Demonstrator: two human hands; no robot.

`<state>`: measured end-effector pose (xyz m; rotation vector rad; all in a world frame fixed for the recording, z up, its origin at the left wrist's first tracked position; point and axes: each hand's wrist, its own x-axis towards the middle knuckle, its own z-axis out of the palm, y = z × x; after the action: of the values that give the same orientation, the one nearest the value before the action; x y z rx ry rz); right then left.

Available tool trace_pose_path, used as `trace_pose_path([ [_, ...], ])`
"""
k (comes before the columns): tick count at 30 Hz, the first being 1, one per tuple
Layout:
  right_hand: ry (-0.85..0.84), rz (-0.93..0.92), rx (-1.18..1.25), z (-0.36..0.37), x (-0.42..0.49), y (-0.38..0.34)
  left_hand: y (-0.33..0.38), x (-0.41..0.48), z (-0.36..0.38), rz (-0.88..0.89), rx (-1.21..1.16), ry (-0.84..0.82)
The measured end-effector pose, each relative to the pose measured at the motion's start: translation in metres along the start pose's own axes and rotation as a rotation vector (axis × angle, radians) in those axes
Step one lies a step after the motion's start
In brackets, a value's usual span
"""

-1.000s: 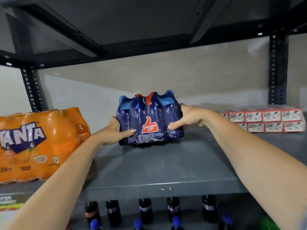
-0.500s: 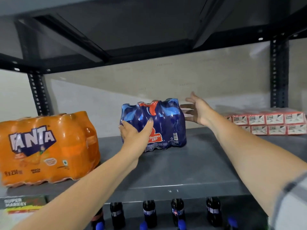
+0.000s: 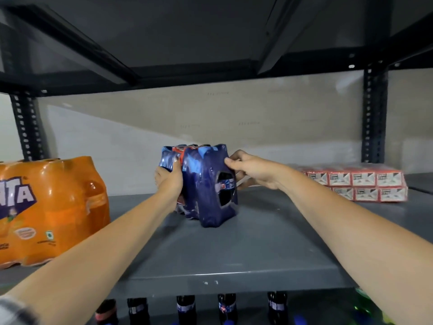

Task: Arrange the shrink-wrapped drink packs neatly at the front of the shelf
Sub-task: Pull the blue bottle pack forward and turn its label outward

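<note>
A dark blue shrink-wrapped Thums Up pack (image 3: 206,184) stands mid-shelf, turned so its narrow end with the oval wrap opening faces me. My left hand (image 3: 169,181) grips its left front face. On the upper right edge my right hand (image 3: 251,168) holds it, fingers curled behind the pack. An orange Fanta pack (image 3: 54,207) sits at the left near the front of the grey shelf (image 3: 246,249), partly cut off by the frame edge.
A wrapped stack of red-and-white cartons (image 3: 356,181) lies at the back right. Black slotted uprights (image 3: 374,113) stand at both rear corners, and a dark shelf hangs overhead. Dark bottles (image 3: 186,309) line the shelf below.
Both hands had come off the blue pack half a second ago and now grip it again. The pack has turned from label-forward to end-forward.
</note>
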<state>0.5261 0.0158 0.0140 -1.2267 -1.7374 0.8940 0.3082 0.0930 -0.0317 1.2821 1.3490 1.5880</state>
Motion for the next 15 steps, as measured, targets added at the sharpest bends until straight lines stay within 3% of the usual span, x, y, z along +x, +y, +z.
trace_pose_path([
  [5, -0.143, 0.129, 0.065, -0.022, 0.01, -0.007, 0.049, -0.072, -0.002, 0.057, -0.075, -0.038],
  [7, -0.064, 0.152, 0.087, -0.022, 0.026, -0.011, 0.054, -0.088, 0.005, 0.169, -0.038, -0.124],
  [10, 0.001, 0.118, 0.117, -0.006, 0.055, -0.011, 0.044, -0.094, 0.009, 0.312, 0.235, -0.133],
  [13, -0.032, 0.111, 0.267, 0.018, 0.068, -0.014, 0.039, -0.085, 0.008, 0.344, 0.361, -0.094],
  [15, 0.052, 0.056, 0.32, 0.024, 0.076, -0.01, 0.038, -0.081, 0.005, 0.347, 0.328, -0.133],
])
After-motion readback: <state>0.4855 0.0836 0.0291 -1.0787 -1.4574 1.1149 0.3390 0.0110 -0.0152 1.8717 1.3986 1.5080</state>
